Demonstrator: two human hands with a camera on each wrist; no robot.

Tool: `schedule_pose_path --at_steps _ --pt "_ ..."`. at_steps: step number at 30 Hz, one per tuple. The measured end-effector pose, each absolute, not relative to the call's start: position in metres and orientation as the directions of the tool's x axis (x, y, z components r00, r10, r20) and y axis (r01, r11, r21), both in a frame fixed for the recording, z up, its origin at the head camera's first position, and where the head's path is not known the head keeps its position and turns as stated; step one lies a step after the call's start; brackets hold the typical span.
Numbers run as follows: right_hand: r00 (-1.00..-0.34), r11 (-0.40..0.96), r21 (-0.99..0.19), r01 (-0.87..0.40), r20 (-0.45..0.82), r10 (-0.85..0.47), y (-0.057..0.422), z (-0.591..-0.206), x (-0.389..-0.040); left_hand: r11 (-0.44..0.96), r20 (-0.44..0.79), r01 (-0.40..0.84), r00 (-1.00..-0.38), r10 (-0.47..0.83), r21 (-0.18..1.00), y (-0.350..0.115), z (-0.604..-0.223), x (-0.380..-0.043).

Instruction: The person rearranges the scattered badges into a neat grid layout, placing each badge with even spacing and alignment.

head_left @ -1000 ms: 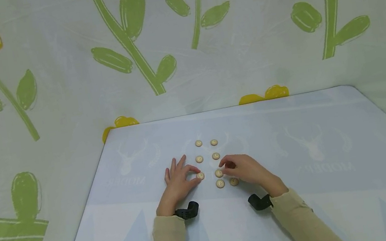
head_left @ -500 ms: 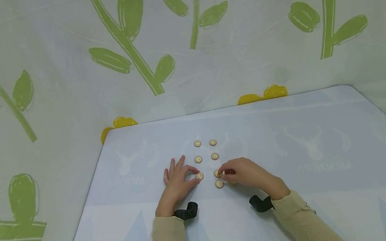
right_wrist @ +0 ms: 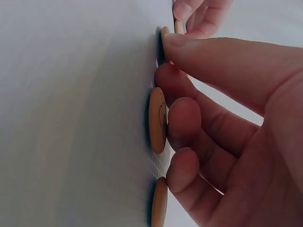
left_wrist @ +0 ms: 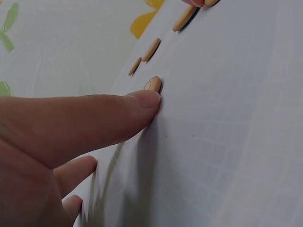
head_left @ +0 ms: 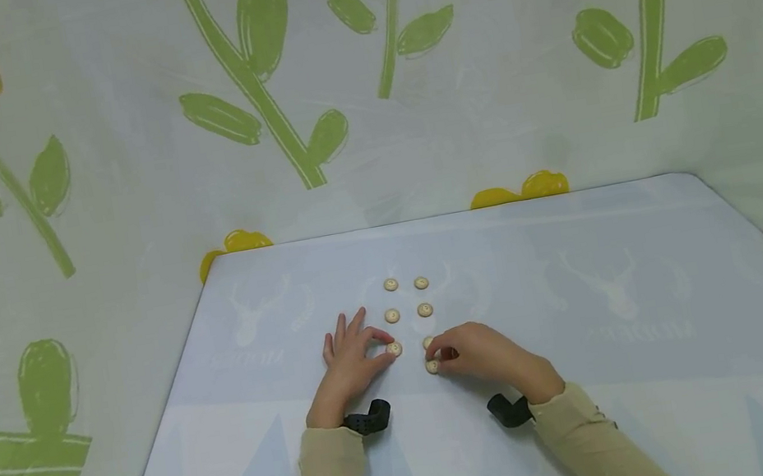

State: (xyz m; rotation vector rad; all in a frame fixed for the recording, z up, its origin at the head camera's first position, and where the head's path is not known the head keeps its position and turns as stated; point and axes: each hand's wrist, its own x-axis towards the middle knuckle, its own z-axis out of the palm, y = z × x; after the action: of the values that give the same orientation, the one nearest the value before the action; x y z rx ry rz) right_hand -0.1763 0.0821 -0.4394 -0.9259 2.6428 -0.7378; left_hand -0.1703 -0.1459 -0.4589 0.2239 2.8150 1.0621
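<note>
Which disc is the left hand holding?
The left row's lowest disc in the head view: the left hand pinches it and touches no other disc.

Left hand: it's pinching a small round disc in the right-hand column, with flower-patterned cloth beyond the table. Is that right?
Not quite: the head view shows the left hand pinching a disc in the left-hand column. The flower-patterned cloth is indeed beyond the table.

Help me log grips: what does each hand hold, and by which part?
The left hand pinches one tan disc by its edge; the right hand pinches another disc by its edge.
</note>
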Motion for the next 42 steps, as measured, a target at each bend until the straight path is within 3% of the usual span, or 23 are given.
schedule_pose_path --at_steps 26,42 --pt "-0.787 0.701 -0.482 -0.525 -0.039 -0.616 0.080 -0.438 -0.174 0.747 -0.041 0.111 -0.983 0.182 0.655 -0.147 -0.464 -0.173" --pt "-0.875 0.762 -0.544 -0.352 -0.099 -0.474 0.101 -0.436 -0.187 0.747 -0.054 0.089 -0.985 0.165 0.659 -0.145 -0.464 -0.172"
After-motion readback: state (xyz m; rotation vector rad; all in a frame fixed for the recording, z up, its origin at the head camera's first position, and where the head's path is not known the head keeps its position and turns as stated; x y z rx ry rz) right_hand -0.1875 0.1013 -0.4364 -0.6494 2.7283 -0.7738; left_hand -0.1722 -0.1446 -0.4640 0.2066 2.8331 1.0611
